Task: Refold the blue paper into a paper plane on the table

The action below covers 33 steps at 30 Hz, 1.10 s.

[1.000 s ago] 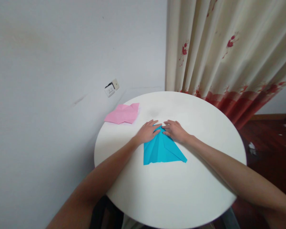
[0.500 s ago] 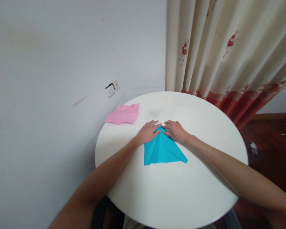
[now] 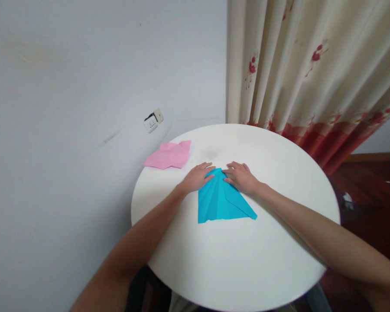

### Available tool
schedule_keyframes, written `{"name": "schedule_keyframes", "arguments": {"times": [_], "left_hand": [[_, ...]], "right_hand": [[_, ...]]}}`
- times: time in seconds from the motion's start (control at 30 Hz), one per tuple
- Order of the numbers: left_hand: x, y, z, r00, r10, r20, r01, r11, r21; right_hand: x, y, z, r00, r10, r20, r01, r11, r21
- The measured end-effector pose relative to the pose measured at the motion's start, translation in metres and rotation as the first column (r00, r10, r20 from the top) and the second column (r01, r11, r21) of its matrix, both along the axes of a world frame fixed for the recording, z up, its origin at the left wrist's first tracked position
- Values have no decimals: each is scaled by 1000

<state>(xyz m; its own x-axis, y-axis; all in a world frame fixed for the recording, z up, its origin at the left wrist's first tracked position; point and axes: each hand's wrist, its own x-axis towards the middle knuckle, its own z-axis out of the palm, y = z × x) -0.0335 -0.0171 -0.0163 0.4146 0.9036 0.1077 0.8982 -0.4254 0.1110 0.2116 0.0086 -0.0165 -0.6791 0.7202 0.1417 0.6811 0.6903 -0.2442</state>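
Both hands lie flat on the blue folded paper (image 3: 223, 199), palms down and fingers spread, neither one curled around anything. From my seat I see the left hand (image 3: 198, 177) pressing the upper left slope of the sheet, while the right hand (image 3: 241, 177) presses the upper right slope, its fingertips at the edge of a folded flap. The sheet sits near the middle of the round white table (image 3: 247, 260), its wide base toward me and its narrow top pointing away.

Compared with a second ago, the fingertips have drawn apart: they met over the tip of the sheet then, and now a bare strip of blue shows between them at the top. The sheet itself has hardly shifted on the table, and both forearms stretch in from the near edge as before.

Counting outward, I find two hands, one blue sheet and one table. Farther off, one pink folded paper (image 3: 169, 156) lies at the table's far left rim, well apart from the hands and in the same spot as earlier. Beyond it, one wall socket (image 3: 152, 121) is fixed to the pale wall (image 3: 84, 86). One cream curtain (image 3: 312, 65) with red flowers hangs behind the table on the right, above the dark wooden floor (image 3: 370, 190).
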Motion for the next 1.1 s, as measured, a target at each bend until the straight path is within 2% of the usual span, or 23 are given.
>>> {"name": "schedule_keyframes", "arguments": {"times": [0.2,0.43,0.63,1.1], "left_hand": [[-3,1,0,999,49,10,-50,998,42],[1,1,0,997,66,50,-71,993,99],[2,2,-1,990,115,85,-123,988,94],[2,3,-2,990,92,108,-105,987,119]], "right_hand": [[-1,-1,0,1000,-27,-5,27,1000,-7],[-1,-2,3,1000,18,20,-18,1000,-22],[0,-1,2,998,-54,41,54,999,-2],[2,2,1,999,-52,11,53,999,-13]]}}
